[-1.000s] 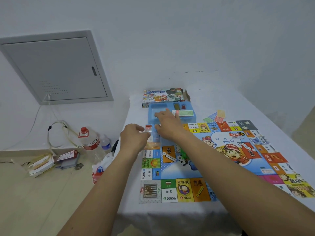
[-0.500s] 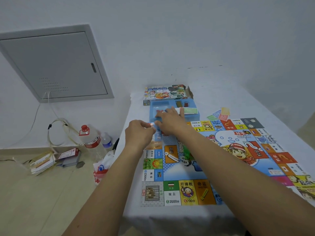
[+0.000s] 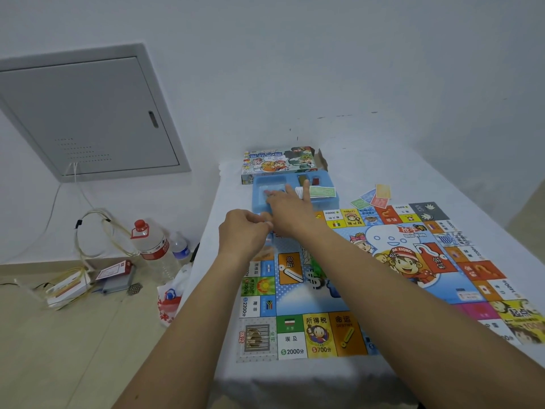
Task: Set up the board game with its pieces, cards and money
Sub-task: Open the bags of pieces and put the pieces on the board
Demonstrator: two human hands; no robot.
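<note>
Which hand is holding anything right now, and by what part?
Left hand pinches a small piece at its fingertips; which part, cannot tell. Right hand reaches into the tray; hold unclear.

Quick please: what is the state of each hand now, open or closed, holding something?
Left hand: fingers curled, pinching a small piece, too small to identify.
Right hand: open, fingers extended into the blue tray.

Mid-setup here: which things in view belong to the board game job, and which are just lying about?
Job: game board, blue tray, game box, loose coloured cards, green money, left hand, right hand.

Lying about: water bottles, cables, plastic bag, wall panel.
</note>
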